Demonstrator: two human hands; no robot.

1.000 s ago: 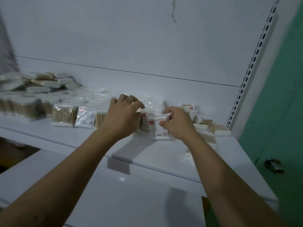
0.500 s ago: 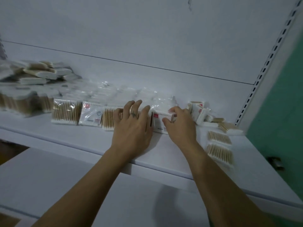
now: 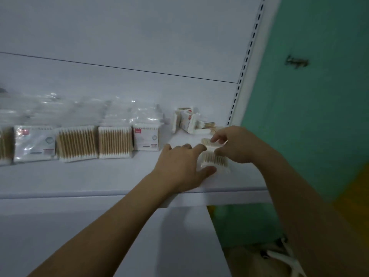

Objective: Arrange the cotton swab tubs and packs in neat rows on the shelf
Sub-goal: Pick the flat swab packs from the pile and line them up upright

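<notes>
A row of flat cotton swab packs point(image 3: 114, 142) stands along the white shelf point(image 3: 99, 176), ending in a white-labelled pack point(image 3: 146, 139). Near the shelf's right end lies a loose swab pack point(image 3: 214, 159). My left hand point(image 3: 179, 166) holds its left side between fingers and thumb. My right hand point(image 3: 235, 144) pinches the upper edge of the same small stack of packs. How many packs are in that stack is blurred.
Several tumbled swab boxes point(image 3: 186, 120) lie at the back right by the slotted upright point(image 3: 245, 62). Clear plastic bags point(image 3: 60, 108) pile up behind the row. A green wall point(image 3: 319, 96) stands to the right, a lower shelf point(image 3: 99, 236) below.
Both hands left the white-labelled pack at the row's end and moved right to the loose packs near the shelf's right end. The view also swung to the right.
</notes>
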